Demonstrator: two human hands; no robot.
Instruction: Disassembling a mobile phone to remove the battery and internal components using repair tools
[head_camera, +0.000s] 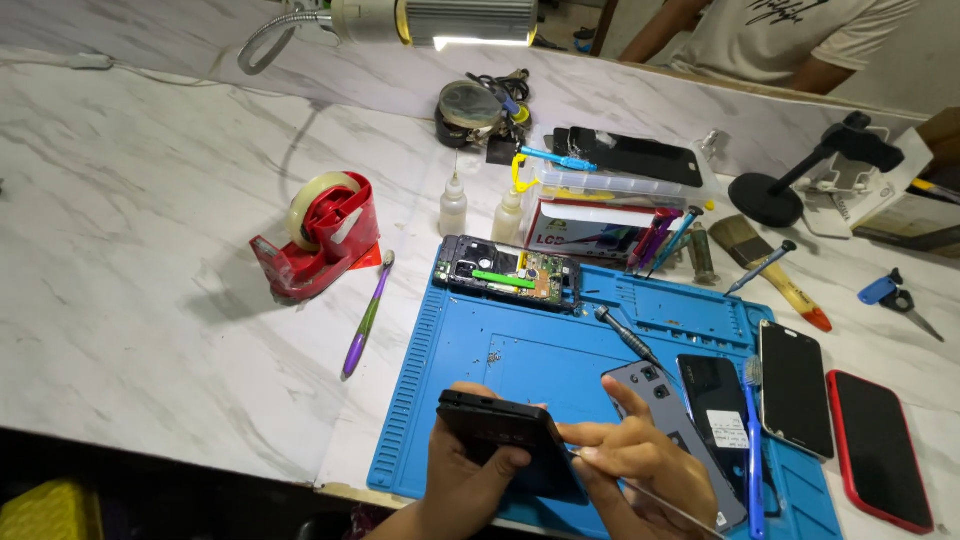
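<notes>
Gripping black phone (505, 435) from below: left hand (462, 485), fingers wrapped round its near edge, phone tilted above near edge of blue mat (480, 350). Right hand (635, 460) just right of phone, fingertips touching its right edge, pinching thin metal tool (660, 500). Opened phone (508, 272) far on mat; counter (150, 300) beneath.
</notes>
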